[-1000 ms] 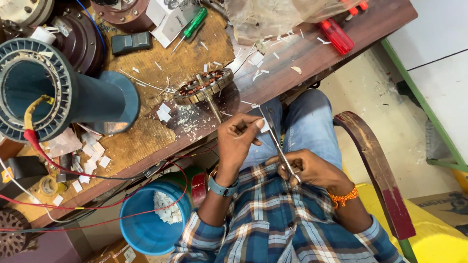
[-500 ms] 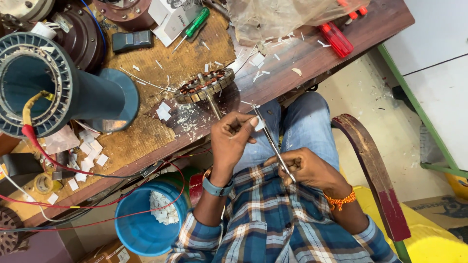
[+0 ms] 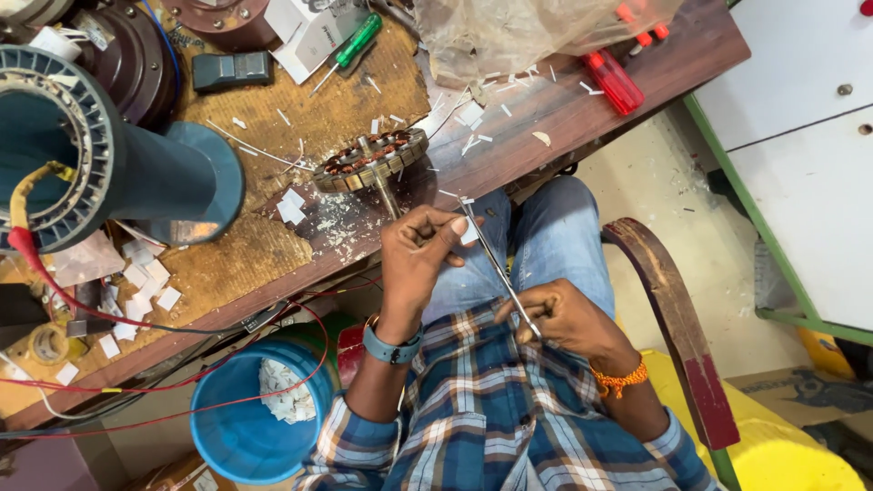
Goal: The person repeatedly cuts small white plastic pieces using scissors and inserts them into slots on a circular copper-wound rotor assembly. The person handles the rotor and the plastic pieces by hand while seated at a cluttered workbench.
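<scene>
Scattered white paper scraps cover the worn wooden tabletop (image 3: 273, 245) in front of you, and you sit at its edge in a chair with a dark red armrest (image 3: 673, 309). Your left hand (image 3: 423, 259) is raised over your lap, its thumb and fingers pinched shut on a small white paper strip (image 3: 468, 229). Your right hand (image 3: 564, 318) sits lower, near your checked shirt, closed around the handle end of a long thin pair of scissors (image 3: 496, 264). Its metal blades run up and to the left until the tip meets the paper strip at your left fingertips. Both hands are apart, joined only by that tool.

Just beyond your left hand, a copper-wound fan stator (image 3: 371, 159) rests near the tabletop edge with its shaft pointing toward you. Farther left lies a large blue motor housing (image 3: 100, 164) with red and yellow wires. A green-handled screwdriver (image 3: 350, 47) and a red tool (image 3: 614, 82) lie toward the far side. Under the tabletop, a blue bucket (image 3: 238, 427) holds more white scraps.
</scene>
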Motion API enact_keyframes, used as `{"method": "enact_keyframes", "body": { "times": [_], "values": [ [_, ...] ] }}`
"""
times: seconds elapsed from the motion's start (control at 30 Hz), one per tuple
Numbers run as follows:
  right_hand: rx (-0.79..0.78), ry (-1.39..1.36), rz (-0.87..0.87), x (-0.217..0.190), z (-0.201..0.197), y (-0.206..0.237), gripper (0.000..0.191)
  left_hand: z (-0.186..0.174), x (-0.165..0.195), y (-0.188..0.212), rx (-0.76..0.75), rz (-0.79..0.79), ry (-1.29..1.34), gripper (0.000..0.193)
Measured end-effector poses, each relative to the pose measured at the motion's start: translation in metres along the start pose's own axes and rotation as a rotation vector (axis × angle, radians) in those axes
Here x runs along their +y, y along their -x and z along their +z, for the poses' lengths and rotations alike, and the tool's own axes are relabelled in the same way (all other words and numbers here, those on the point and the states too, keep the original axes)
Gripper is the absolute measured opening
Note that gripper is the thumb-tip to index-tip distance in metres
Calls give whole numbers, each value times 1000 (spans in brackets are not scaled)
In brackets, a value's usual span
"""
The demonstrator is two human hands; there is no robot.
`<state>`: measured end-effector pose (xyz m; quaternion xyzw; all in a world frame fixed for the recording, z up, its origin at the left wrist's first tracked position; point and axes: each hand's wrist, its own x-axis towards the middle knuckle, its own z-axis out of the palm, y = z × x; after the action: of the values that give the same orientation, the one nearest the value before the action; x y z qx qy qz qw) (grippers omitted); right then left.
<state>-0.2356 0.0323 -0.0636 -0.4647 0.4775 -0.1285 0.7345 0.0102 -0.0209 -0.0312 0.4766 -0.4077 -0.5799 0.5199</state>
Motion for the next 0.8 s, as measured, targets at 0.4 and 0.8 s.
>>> {"method": "enact_keyframes", "body": {
  "times": [0.4,0.8],
  "values": [
    [353,-154,-400,-64,12,-21,51,12,33,29,-97,-143,-242,35],
    [378,-184,-360,-40,8,-30,24,22,42,53,-57,215,-619,21]
  ]
}}
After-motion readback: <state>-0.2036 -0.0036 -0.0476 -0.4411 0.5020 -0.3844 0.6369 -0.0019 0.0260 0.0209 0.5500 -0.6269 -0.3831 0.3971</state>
